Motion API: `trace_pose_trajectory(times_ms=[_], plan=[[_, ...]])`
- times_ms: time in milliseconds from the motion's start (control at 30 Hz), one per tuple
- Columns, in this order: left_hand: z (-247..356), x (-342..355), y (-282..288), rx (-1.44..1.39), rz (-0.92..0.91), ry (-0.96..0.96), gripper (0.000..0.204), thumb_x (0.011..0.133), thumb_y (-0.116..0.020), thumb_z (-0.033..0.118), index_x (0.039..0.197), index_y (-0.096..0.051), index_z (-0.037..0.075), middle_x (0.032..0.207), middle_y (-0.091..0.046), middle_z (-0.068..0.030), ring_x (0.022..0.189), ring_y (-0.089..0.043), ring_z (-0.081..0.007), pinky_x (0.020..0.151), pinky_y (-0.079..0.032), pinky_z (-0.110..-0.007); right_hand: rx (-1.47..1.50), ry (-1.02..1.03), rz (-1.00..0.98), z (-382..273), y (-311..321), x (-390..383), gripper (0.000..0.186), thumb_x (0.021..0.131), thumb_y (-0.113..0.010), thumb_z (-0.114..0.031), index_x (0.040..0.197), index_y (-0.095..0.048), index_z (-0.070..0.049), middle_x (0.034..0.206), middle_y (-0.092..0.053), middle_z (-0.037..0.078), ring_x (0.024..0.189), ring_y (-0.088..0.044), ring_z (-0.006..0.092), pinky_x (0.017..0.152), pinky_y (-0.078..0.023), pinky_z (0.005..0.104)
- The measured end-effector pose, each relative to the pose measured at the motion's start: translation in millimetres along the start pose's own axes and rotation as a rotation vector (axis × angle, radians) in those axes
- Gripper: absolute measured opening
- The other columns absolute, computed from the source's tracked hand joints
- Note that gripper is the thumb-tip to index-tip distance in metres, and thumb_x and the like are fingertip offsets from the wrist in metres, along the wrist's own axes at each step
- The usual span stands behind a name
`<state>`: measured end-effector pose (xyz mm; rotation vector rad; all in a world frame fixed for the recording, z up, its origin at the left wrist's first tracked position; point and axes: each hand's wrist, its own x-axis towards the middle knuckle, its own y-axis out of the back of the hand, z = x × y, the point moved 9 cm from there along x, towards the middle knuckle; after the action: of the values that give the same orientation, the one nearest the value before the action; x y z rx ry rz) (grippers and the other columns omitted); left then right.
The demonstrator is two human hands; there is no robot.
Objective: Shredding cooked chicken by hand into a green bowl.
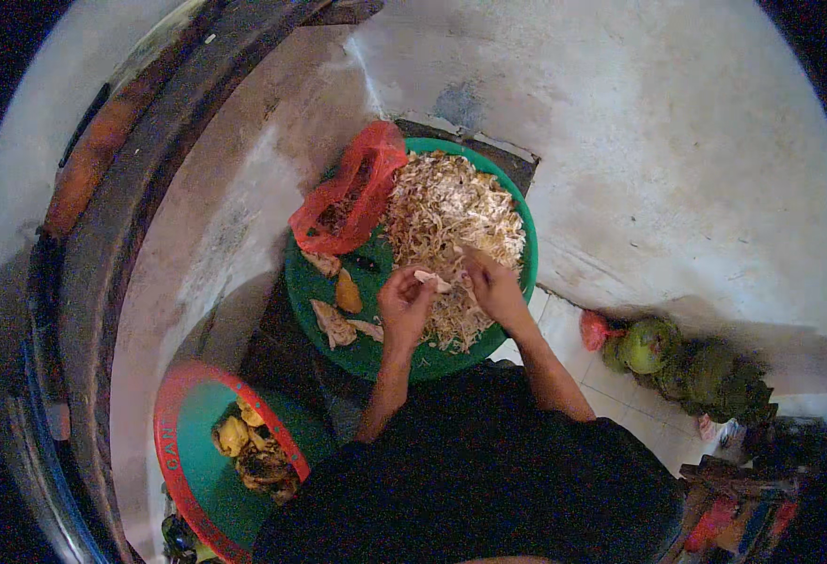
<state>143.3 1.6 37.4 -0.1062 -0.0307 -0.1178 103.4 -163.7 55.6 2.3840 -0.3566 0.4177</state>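
Observation:
A wide green round tray [346,348] lies in front of me, with a big heap of shredded chicken [456,207] over its right side. My left hand [404,305] pinches a pale piece of chicken [432,280] above the lower part of the heap. Close by on the right, my right hand [496,291] has its fingers curled together over the shreds; whatever they grip is too small to make out. Larger chicken pieces [333,322] rest on the tray left of my left hand, beside a yellowish piece [348,292].
A red plastic bag [368,179] sits on the tray's upper left. At lower left stands a red-rimmed green basin [180,442] holding yellow and brown chicken pieces [235,435]. Green round fruits [651,345] lie along the right wall. Walls rise behind the tray.

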Motion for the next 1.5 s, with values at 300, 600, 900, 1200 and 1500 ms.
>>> trace_pose_trajectory(times_ms=[300,600,900,1200,1500], plan=[[3,3,0,0.161,-0.016,-0.013,0.022,0.077,-0.064,-0.002,0.098,-0.058,0.002,0.082,-0.062,-0.0037,0.076,-0.058,-0.0088,0.065,-0.047,-0.021,0.259,-0.022,-0.268,-22,-18,-6,0.03,0.086,-0.048,-0.018,0.114,-0.054,-0.008,0.094,-0.06,0.022,0.084,-0.059,0.0382,0.074,-0.046,0.0445],[-3,0,-3,0.189,-0.101,-0.009,0.021,0.078,-0.061,-0.003,0.097,-0.058,0.004,0.079,-0.06,0.0002,0.067,-0.055,-0.0066,0.059,-0.045,-0.02,0.208,-0.116,-0.373,-5,-31,-16,0.03,0.09,-0.047,-0.015,0.118,-0.053,-0.008,0.085,-0.063,0.013,0.072,-0.06,0.0254,0.067,-0.047,0.0344],[2,-2,3,0.123,-0.041,0.002,0.022,0.076,-0.064,-0.002,0.097,-0.057,0.0,0.082,-0.064,-0.0054,0.073,-0.059,-0.0089,0.064,-0.047,-0.021,0.224,-0.265,-0.418,-14,-18,-10,0.034,0.09,-0.046,-0.016,0.123,-0.049,-0.009,0.086,-0.061,0.02,0.077,-0.059,0.0386,0.07,-0.047,0.0405],[15,-5,3,0.103,0.003,-0.003,0.025,0.073,-0.066,-0.003,0.096,-0.058,0.0,0.082,-0.064,-0.0049,0.075,-0.06,-0.0107,0.065,-0.048,-0.022,0.25,-0.135,-0.203,-19,9,6,0.032,0.089,-0.046,-0.014,0.119,-0.051,-0.006,0.081,-0.062,0.018,0.069,-0.059,0.0345,0.064,-0.045,0.0408],[23,-5,1,0.157,-0.005,-0.077,0.022,0.073,-0.066,-0.005,0.093,-0.058,0.001,0.078,-0.063,-0.0044,0.069,-0.058,-0.0063,0.06,-0.047,-0.019,0.123,-0.089,-0.14,-6,-1,2,0.031,0.089,-0.047,-0.015,0.119,-0.052,-0.006,0.085,-0.062,0.017,0.075,-0.062,0.0257,0.068,-0.048,0.0337]])
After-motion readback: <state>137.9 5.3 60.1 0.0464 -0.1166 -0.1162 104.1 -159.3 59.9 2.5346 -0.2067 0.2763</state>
